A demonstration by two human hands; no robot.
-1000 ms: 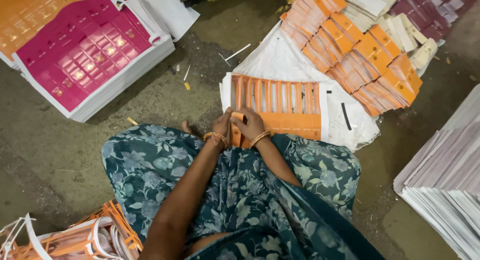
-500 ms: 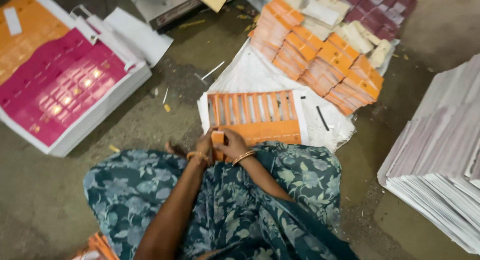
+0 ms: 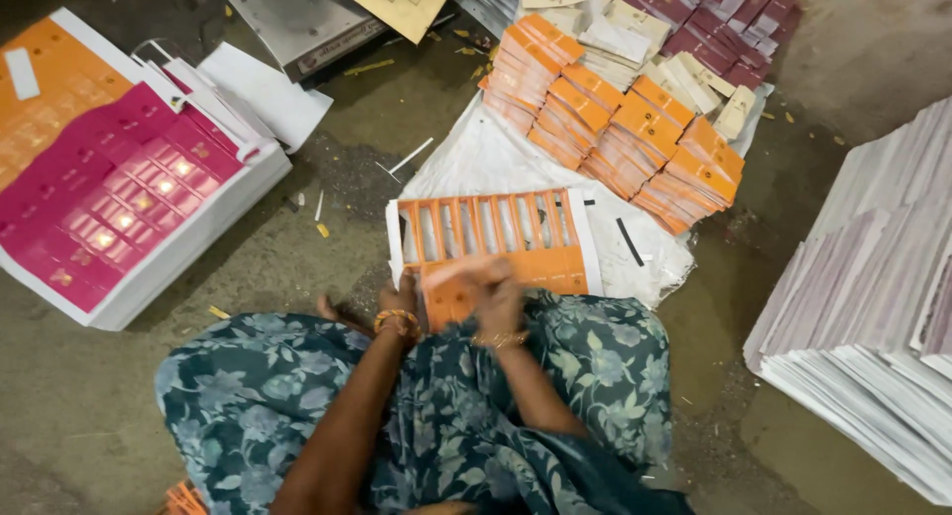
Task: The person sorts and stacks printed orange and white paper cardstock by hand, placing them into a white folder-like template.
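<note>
Left hand (image 3: 402,299) and right hand (image 3: 496,295), fingers clamped, both grip an orange card piece (image 3: 451,289) at the near edge of the punched orange sheet (image 3: 496,239). Beyond sheet: folded orange cartons (image 3: 615,128). Left of it: pink sheet stack (image 3: 109,203); right: white sheet stack (image 3: 873,307).

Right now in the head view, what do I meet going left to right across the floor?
Pink and orange sheet stack → left hand → right hand, both on the orange die-cut sheet → rows of orange folded cartons → pale sheet stack.
</note>
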